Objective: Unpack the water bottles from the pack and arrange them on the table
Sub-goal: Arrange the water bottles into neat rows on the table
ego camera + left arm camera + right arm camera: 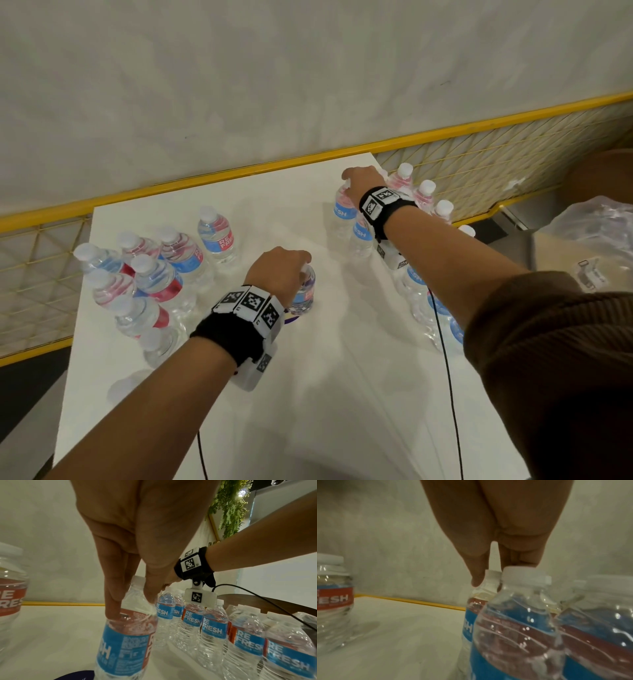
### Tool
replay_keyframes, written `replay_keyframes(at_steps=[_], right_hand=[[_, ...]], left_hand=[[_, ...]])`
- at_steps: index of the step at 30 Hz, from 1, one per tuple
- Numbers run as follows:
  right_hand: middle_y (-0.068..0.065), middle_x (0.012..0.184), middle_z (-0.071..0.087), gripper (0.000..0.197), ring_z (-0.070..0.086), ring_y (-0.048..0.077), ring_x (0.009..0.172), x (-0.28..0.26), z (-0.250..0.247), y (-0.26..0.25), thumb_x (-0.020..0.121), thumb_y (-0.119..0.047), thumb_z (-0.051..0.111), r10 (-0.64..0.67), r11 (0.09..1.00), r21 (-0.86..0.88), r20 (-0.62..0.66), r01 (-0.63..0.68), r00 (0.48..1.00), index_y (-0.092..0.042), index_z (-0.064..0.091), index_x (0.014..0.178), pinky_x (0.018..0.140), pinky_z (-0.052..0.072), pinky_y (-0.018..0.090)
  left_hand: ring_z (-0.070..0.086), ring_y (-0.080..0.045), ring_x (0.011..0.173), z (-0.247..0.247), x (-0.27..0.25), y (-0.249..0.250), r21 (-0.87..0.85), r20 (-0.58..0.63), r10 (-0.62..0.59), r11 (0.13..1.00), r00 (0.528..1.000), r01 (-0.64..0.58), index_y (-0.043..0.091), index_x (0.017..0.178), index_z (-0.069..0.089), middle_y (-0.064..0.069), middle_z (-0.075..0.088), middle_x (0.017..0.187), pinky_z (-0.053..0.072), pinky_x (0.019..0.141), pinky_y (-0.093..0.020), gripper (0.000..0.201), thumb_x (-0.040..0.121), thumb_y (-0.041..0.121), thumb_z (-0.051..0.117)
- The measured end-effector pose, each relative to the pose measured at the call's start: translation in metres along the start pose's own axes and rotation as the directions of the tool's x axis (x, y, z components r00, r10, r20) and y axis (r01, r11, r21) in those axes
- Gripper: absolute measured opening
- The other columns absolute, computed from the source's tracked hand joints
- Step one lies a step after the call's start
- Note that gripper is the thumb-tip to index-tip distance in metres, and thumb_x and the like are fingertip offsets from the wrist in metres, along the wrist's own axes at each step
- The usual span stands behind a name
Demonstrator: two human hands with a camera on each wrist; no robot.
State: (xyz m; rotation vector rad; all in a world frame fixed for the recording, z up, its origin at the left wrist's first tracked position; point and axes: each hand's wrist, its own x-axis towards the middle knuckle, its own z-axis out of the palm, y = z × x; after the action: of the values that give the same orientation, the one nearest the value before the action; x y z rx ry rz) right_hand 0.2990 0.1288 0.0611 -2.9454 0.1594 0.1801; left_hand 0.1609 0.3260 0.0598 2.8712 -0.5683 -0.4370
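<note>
On the white table [239,394] my left hand [281,270] grips one upright water bottle [305,291] near the middle. In the left wrist view its fingers [113,608] curl round the shoulder of that bottle [125,642], which has a blue and red label. My right hand [363,181] reaches to the far end of the right-hand group of bottles [424,202]. There its thumb and fingers [476,580] pinch the white cap of a bottle [468,622], also seen at the group's far corner [342,209]. Several bottles stand in a cluster at the left [147,274].
A yellow wire fence [479,164] runs along the table's far and left sides before a grey wall. Crumpled clear plastic wrap [596,222] lies on a cardboard box at the right. Black cables [445,377] hang over the table. A dark blue disc [77,674] lies under the left bottle.
</note>
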Motion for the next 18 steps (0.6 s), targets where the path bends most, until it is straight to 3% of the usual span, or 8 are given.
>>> replay_keyframes(at_steps=[5, 9, 11, 15, 18], right_hand=[[0.014, 0.121, 0.061, 0.030, 0.058, 0.032, 0.112, 0.003, -0.004, -0.001, 0.088, -0.006, 0.051, 0.044, 0.997, -0.062, -0.037, -0.047, 0.998, -0.006, 0.062, 0.117, 0.094, 0.047, 0.036], [0.015, 0.120, 0.062, 0.030, 0.058, 0.033, 0.111, 0.003, -0.006, 0.001, 0.089, -0.004, 0.050, 0.016, 0.996, -0.091, -0.029, -0.018, 0.999, -0.004, 0.062, 0.116, 0.094, 0.048, 0.037], [0.015, 0.124, 0.059, 0.033, 0.055, 0.033, 0.115, 0.002, -0.008, 0.002, 0.090, -0.011, 0.051, 0.027, 0.997, -0.073, -0.021, -0.029, 0.999, -0.007, 0.057, 0.122, 0.096, 0.048, 0.039], [0.015, 0.130, 0.053, 0.060, 0.052, 0.034, 0.120, -0.008, -0.020, 0.014, 0.086, -0.031, 0.063, 0.059, 0.998, 0.003, -0.013, -0.059, 0.998, -0.011, 0.039, 0.138, 0.095, 0.046, 0.040], [0.014, 0.129, 0.055, 0.054, 0.054, 0.032, 0.118, -0.027, -0.031, 0.020, 0.084, -0.026, 0.066, 0.069, 0.987, -0.152, 0.110, -0.052, 0.991, -0.006, 0.049, 0.131, 0.094, 0.046, 0.036]], left_hand=[[0.061, -0.033, 0.087, 0.005, -0.001, -0.006, -0.031, -0.037, 0.012, 0.999, 0.999, -0.014, 0.018, 0.101, 0.059, -0.011, 0.065, 0.093, 0.046, 0.070, -0.032, 0.017, 0.092, 0.022, 0.046], [0.061, -0.032, 0.091, 0.008, 0.002, -0.008, -0.037, -0.052, 0.031, 0.999, 0.998, -0.033, 0.021, 0.112, 0.058, -0.011, 0.066, 0.100, 0.044, 0.072, -0.031, 0.023, 0.094, 0.024, 0.045], [0.061, -0.031, 0.092, 0.009, 0.002, -0.009, -0.046, -0.059, 0.023, 0.999, 0.998, -0.025, 0.022, 0.116, 0.057, -0.011, 0.066, 0.102, 0.047, 0.075, -0.032, 0.025, 0.094, 0.024, 0.045], [0.061, -0.031, 0.095, 0.013, 0.002, -0.012, -0.065, -0.078, 0.006, 0.998, 0.997, -0.011, 0.027, 0.125, 0.052, -0.011, 0.064, 0.106, 0.044, 0.075, -0.030, 0.031, 0.095, 0.026, 0.045], [0.060, -0.031, 0.099, 0.012, 0.001, -0.010, -0.075, -0.082, 0.006, 0.997, 0.997, -0.012, 0.029, 0.126, 0.052, -0.012, 0.063, 0.110, 0.047, 0.082, -0.032, 0.032, 0.095, 0.026, 0.046]])
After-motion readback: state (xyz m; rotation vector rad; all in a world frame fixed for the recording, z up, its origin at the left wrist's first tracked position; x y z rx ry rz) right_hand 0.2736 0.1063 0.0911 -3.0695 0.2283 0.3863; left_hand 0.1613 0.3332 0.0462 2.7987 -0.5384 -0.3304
